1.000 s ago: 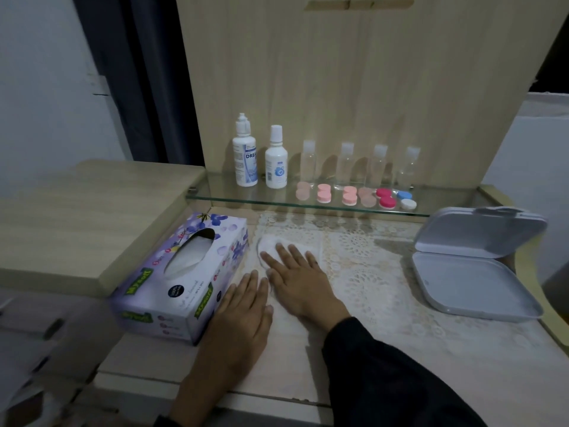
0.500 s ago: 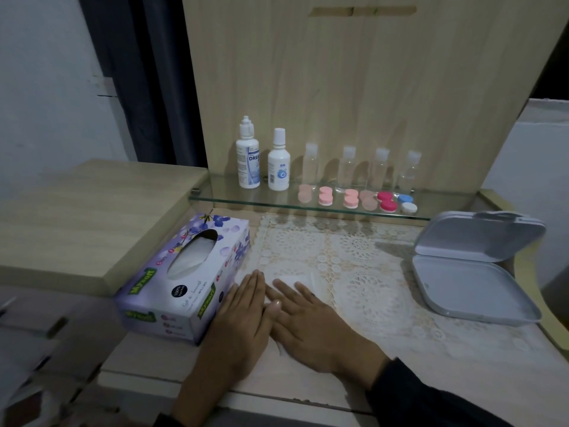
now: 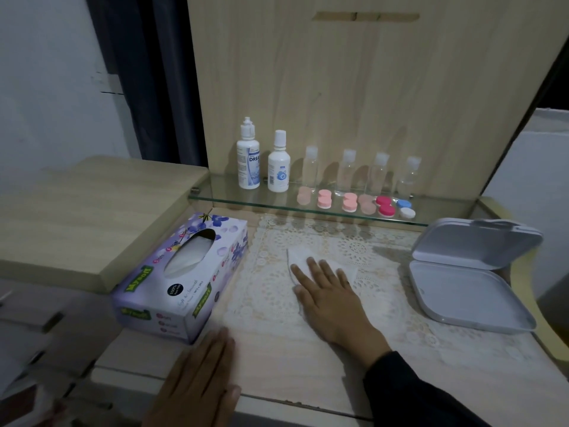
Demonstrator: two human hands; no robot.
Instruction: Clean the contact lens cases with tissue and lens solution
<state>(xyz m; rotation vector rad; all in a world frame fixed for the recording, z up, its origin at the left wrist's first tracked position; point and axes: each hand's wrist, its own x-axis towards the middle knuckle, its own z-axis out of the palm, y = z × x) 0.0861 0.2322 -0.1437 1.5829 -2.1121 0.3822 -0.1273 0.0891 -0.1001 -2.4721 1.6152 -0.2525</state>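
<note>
Right hand (image 3: 329, 298) flat, fingers straight, pressing tissue (image 3: 298, 256); left hand (image 3: 200, 377) flat, empty. Risk: dragged tissue likely snags or tears on the lace mat (image 3: 261, 291).

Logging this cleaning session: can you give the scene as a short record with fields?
Right hand: flat on a white tissue, on the lace mat
Left hand: flat on the table edge, holding nothing
Tissue box: left of the mat
Lens cases: row on the glass shelf
Solution bottles: two, upright, at shelf's left
Grey box: open, at right
</note>
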